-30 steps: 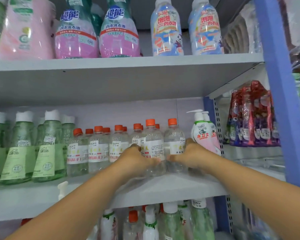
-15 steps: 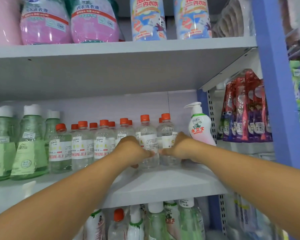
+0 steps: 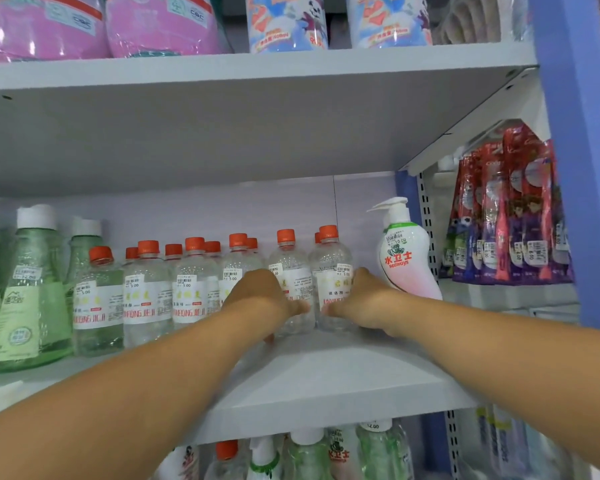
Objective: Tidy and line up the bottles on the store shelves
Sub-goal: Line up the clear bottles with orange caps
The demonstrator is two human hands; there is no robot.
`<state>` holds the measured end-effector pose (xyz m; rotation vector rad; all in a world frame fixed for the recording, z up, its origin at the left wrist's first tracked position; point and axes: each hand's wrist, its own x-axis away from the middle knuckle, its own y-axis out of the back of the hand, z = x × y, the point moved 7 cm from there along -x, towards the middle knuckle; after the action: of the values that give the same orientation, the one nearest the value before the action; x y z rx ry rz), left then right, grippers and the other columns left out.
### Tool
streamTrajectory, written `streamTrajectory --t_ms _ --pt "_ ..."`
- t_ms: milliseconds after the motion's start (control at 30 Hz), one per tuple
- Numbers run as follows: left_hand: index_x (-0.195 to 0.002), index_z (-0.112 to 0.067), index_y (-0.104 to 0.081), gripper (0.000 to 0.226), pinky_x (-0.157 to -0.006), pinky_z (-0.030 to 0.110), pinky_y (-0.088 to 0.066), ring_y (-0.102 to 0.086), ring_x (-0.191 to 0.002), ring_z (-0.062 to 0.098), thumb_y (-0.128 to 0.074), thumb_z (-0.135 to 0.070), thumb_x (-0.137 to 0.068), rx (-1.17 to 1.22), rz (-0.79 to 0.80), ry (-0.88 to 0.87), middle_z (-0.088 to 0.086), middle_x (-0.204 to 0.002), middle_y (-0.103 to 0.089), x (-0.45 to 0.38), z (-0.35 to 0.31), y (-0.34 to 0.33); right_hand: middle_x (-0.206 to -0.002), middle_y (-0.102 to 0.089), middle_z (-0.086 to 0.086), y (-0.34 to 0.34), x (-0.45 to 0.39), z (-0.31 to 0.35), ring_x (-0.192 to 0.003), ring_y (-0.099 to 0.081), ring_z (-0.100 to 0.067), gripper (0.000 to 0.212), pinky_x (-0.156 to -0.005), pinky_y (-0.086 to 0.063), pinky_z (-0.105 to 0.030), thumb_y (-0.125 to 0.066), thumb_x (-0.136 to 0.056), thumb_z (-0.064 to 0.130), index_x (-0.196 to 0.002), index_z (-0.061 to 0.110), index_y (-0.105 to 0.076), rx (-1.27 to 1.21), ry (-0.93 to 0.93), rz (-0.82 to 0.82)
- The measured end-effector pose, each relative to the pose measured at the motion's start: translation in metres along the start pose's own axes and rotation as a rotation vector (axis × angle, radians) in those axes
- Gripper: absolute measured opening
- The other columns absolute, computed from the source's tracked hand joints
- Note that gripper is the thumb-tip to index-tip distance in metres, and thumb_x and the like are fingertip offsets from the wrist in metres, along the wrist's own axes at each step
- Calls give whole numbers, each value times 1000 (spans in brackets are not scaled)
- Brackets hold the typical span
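While I watch frame centre: left hand (image 3: 257, 299) grips clear bottle (image 3: 293, 271), right hand (image 3: 364, 299) grips neighbouring bottle (image 3: 331, 268), both upright on shelf (image 3: 326, 379).

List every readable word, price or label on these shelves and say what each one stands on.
"水卫士 seaways": white pump bottle.
"5.00": price stickers on the clear orange-capped bottles.
"12.00": sticker on the green bottle, and on a cap on the shelf below.
"CQC": pink pouches on the top shelf.
The vertical lettering on the clear bottles, the blue bottles' labels and the hanging toothbrush packs are too blurred to read.
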<state>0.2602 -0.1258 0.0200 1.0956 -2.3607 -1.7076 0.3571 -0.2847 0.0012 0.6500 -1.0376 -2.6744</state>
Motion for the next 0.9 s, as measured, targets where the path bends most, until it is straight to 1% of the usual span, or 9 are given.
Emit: streamTrajectory --t_ms 133,233,300,400,500,600,700,800,900 --pt "-71 -13 -51 58 -62 28 -44 -56 -58 16 -70 -67 -81 -25 -47 -49 1 -64 -58 -8 -2 -4 -127 -56 -5 -3 -4 1 -111 -59 -25 79 -85 -51 -34 -80 -81 41 -138 13 -33 -17 -34 -32" --pt "-74 -14 -50 52 -52 27 -39 -56 -55 14 -68 -61 -86 -8 -14 -23 1 -64 -58 -5 2 -6 -119 -57 -1 -5 -1 0 -103 -58 -21 70 -73 -46 -29 -78 -82 39 -131 15 -35 -68 -49 -14" --pt "-76 -15 -50 45 -47 25 -38 -57 -51 13 -69 -53 -87 8 6 -10 1 -63 -59 -4 3 -6 -113 -60 0 -6 -1 -2 -99 -59 -20 57 -70 -48 -28 -76 -83 31 -127 14 -43 -91 -49 -11" --pt "-80 -15 -56 43 -65 29 -56 -72 -73 20 -74 -54 -83 41 -3 -26 1 -81 -70 -7 3 -8 -112 -63 -1 -6 1 -3 -100 -62 -21 50 -75 -51 -28 -76 -82 27 -124 15 -50 -58 -37 -25" --pt "-79 -14 -60 46 -79 33 -60 -75 -86 25 -78 -56 -80 66 -13 -8 3 -91 -74 -7 4 -11 -118 -62 -2 -5 3 -3 -104 -61 -22 59 -82 -50 -32 -79 -81 31 -127 16 -46 -50 -42 -34" --pt "-83 -11 -63 53 -81 36 -61 -75 -82 25 -77 -62 -78 77 3 -2 4 -86 -75 -6 4 -11 -119 -61 -1 -5 6 -1 -103 -60 -21 61 -79 -47 -30 -79 -82 34 -129 16 -44 -65 -42 -22" --pt "-85 -9 -66 54 -79 36 -63 -75 -75 25 -74 -62 -80 79 6 2 6 -81 -75 -6 5 -13 -124 -61 -2 -5 7 0 -106 -60 -22 60 -85 -49 -32 -78 -85 35 -130 16 -44 -64 -42 -25" --pt "-80 -7 -65 41 -64 30 -63 -65 -46 20 -72 -46 -88 187 32 -2 7 -70 -77 -3 4 -14 -128 -62 -2 -7 5 0 -113 -60 -24 56 -96 -50 -35 -76 -87 34 -132 17 -46 -58 -37 -14" --pt "-77 -4 -63 38 -52 27 -58 -58 -39 18 -72 -38 -91 289 51 3 10 -74 -77 -4 5 -16 -128 -63 -3 -8 3 -1 -108 -59 -22 52 -91 -49 -32 -74 -90 30 -132 17 -46 -74 -32 -11"
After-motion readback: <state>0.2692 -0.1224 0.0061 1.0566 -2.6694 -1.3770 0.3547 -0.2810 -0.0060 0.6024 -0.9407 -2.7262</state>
